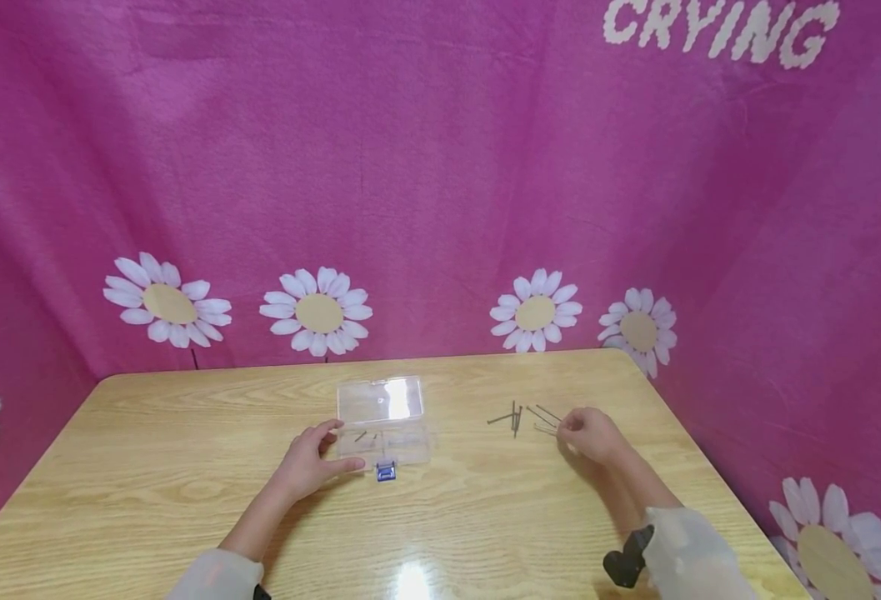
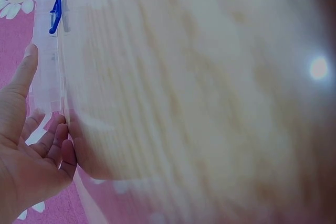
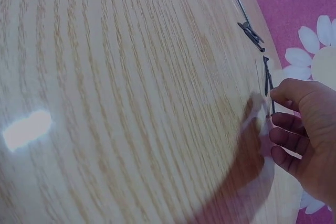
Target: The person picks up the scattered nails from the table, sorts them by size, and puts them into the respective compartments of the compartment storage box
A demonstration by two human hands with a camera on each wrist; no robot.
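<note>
where nails (image 3: 268,74) vanish | right hand (image 1: 593,434): can't tell grip | left hand (image 1: 309,461): spread, touching box (image 1: 408,452)

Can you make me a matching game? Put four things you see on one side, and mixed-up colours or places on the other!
Things:
1. Latch
2. Lid
3. Left hand
4. Right hand

Colours or places:
A. At the nails
B. See-through
C. At the left end of the box
D. Blue

Right pairs: 1-D, 2-B, 3-C, 4-A
</note>
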